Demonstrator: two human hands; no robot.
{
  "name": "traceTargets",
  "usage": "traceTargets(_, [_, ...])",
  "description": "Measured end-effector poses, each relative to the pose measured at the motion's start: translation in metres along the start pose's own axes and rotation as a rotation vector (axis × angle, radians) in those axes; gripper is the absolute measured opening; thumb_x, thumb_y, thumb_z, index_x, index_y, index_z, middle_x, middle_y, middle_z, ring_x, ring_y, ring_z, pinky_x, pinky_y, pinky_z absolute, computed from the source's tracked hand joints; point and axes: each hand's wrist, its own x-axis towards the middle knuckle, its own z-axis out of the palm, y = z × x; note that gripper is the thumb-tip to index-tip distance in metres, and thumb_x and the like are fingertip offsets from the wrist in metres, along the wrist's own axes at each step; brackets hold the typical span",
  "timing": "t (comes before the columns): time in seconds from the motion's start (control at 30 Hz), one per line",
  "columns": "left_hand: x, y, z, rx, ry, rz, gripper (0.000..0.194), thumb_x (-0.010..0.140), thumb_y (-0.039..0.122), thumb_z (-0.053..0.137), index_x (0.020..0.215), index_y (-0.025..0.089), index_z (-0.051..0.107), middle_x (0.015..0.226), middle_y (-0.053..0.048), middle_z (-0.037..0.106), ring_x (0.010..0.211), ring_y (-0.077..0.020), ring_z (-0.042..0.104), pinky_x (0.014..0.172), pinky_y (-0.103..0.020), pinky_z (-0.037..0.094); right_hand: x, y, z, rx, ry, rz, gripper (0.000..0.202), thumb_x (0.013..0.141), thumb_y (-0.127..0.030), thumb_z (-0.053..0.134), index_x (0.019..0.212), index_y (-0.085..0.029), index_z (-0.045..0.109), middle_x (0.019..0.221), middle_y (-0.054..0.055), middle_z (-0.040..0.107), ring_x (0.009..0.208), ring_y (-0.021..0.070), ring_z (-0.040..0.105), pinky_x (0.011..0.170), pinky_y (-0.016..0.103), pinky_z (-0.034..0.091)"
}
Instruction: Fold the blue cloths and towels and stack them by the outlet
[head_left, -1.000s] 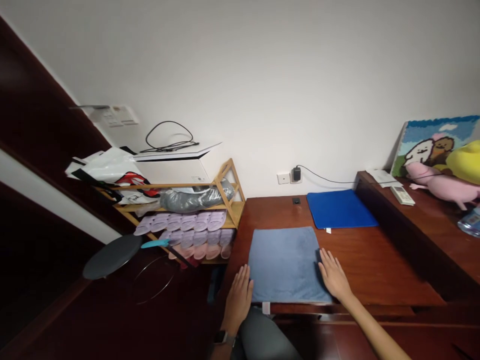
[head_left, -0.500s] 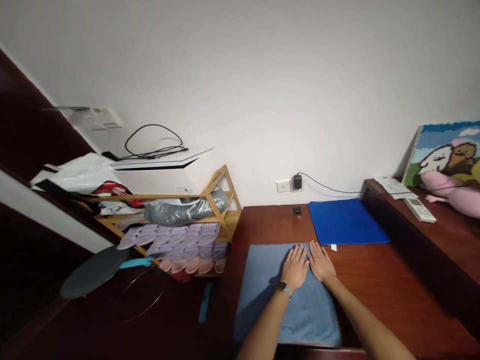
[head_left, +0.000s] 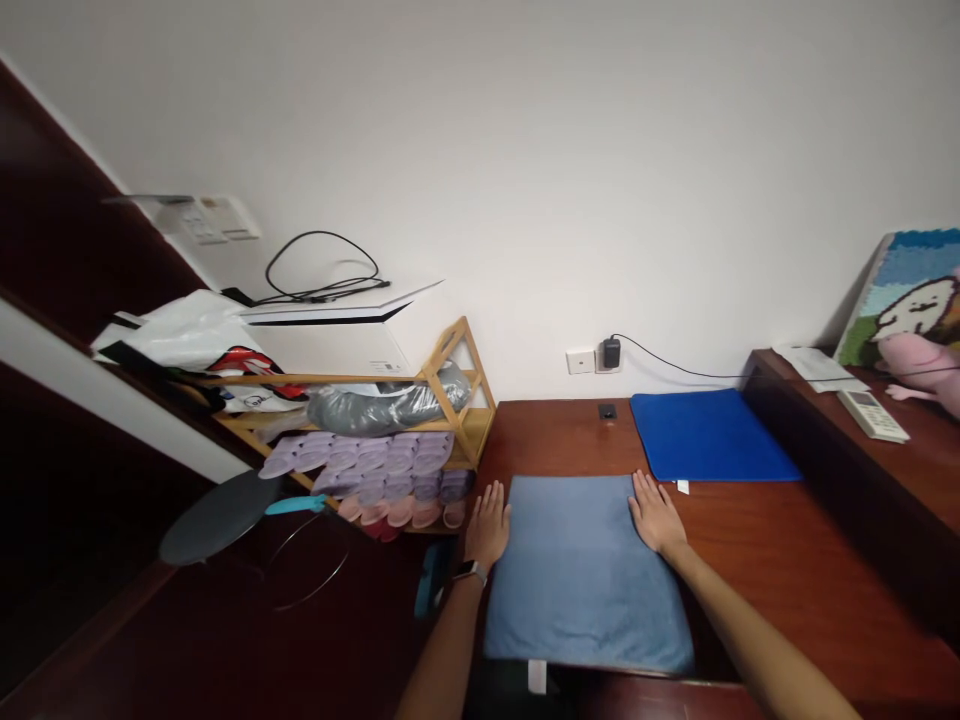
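Note:
A grey-blue cloth (head_left: 581,570) lies spread flat on the brown wooden desk (head_left: 757,560), its white tag (head_left: 537,676) hanging at the near edge. At the cloth's left edge rests my left hand (head_left: 489,525), fingers stretched forward and a watch on the wrist. My right hand (head_left: 657,515) lies flat on its upper right edge, fingers extended. Neither hand grips anything. Behind the right hand, a bright blue cloth (head_left: 712,435) with a small white tag lies flat.
Left of the desk stands a wooden rack (head_left: 457,400) with several slippers and a white box (head_left: 337,340). A round dark stool (head_left: 217,515) is at lower left. On the raised right ledge are a remote control (head_left: 874,415) and a pink plush toy (head_left: 922,365). A plugged-in adapter (head_left: 611,352) trails a cable.
My left hand has moved left from the middle of the grey-blue cloth to its left edge. The right hand remains at the upper right edge. The view has shifted slightly.

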Motion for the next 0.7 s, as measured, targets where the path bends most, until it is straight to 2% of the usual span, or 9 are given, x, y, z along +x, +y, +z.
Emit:
traceTargets(0.1, [-0.023,0.021,-0.015,-0.059,0.103,0.039,0.059,0.11,0.033,0.027,0.165,0.013,0.032,0.165,-0.018,0.045,0.155,-0.0287,0.04,0.124,-0.053,0.04,-0.011,-0.006,-0.02,0.037,0.006,0.009,0.071,0.106,-0.043,0.018,0.168,-0.009,0.026,0.175,0.011,0.026,0.163,0.0227,0.019,0.132,0.044,0.015])
traceTargets(0.2, [-0.062,0.07,-0.026,-0.123,0.152,0.129,0.058,0.111,0.032,0.028,0.167,0.016,0.028,0.168,-0.015,0.041,0.158,-0.0273,0.035,0.127,-0.054,0.036,-0.053,-0.011,-0.024,0.054,0.148,-0.002,0.069,0.107,-0.042,0.014,0.168,-0.011,0.027,0.174,0.01,0.027,0.163,0.0246,0.019,0.132,0.049,0.015])
traceTargets(0.27, [-0.092,0.111,-0.03,-0.162,0.132,0.2,0.059,0.111,0.032,0.03,0.169,0.019,0.025,0.17,-0.012,0.037,0.159,-0.0266,0.032,0.129,-0.054,0.034,-0.098,-0.012,-0.014,0.048,0.214,-0.021,0.069,0.108,-0.044,0.014,0.168,-0.014,0.029,0.174,0.009,0.029,0.163,0.0257,0.018,0.132,0.051,0.015])
traceTargets(0.37, [-0.126,0.177,-0.03,-0.214,0.04,0.33,0.061,0.111,0.035,0.033,0.17,0.023,0.022,0.173,-0.007,0.033,0.16,-0.0241,0.029,0.131,-0.049,0.032,-0.162,-0.015,0.013,0.032,0.188,-0.018,0.069,0.108,-0.049,0.018,0.167,-0.016,0.033,0.171,0.007,0.035,0.162,0.0264,0.023,0.132,0.052,0.019])
traceTargets(0.43, [-0.136,0.216,-0.027,-0.247,-0.03,0.418,0.061,0.111,0.039,0.033,0.169,0.024,0.024,0.173,-0.005,0.033,0.161,-0.022,0.028,0.132,-0.046,0.03,-0.188,-0.017,0.027,0.019,0.147,-0.015,0.07,0.107,-0.049,0.021,0.165,-0.014,0.037,0.17,0.008,0.036,0.161,0.0275,0.026,0.131,0.052,0.022])
traceTargets(0.5, [-0.14,0.24,-0.022,-0.264,-0.086,0.447,0.06,0.111,0.042,0.032,0.168,0.023,0.029,0.171,-0.005,0.036,0.16,-0.0219,0.03,0.132,-0.046,0.03,-0.198,-0.019,0.033,0.011,0.132,-0.017,0.071,0.106,-0.048,0.022,0.164,-0.012,0.04,0.17,0.01,0.035,0.161,0.0286,0.026,0.131,0.053,0.023])
traceTargets(0.53, [-0.141,0.243,-0.019,-0.259,-0.103,0.429,0.06,0.111,0.043,0.032,0.167,0.022,0.032,0.17,-0.006,0.038,0.159,-0.0228,0.032,0.131,-0.047,0.031,-0.199,-0.019,0.033,0.009,0.134,-0.016,0.071,0.105,-0.047,0.022,0.163,-0.01,0.04,0.171,0.011,0.035,0.161,0.0289,0.026,0.131,0.054,0.022])
traceTargets(0.6, [-0.145,0.229,-0.014,-0.217,-0.102,0.332,0.061,0.11,0.046,0.033,0.165,0.02,0.036,0.169,-0.01,0.041,0.158,-0.0256,0.035,0.13,-0.05,0.034,-0.197,-0.02,0.032,0.013,0.142,-0.006,0.071,0.106,-0.047,0.021,0.163,-0.009,0.039,0.171,0.012,0.035,0.161,0.029,0.027,0.131,0.054,0.022])
traceTargets(0.7, [-0.159,0.166,-0.014,-0.113,-0.029,0.162,0.062,0.11,0.047,0.035,0.164,0.017,0.038,0.167,-0.015,0.042,0.156,-0.0299,0.039,0.127,-0.055,0.037,-0.195,-0.02,0.031,0.027,0.142,0.008,0.073,0.106,-0.048,0.019,0.164,-0.008,0.037,0.171,0.012,0.034,0.16,0.0294,0.028,0.131,0.054,0.022])
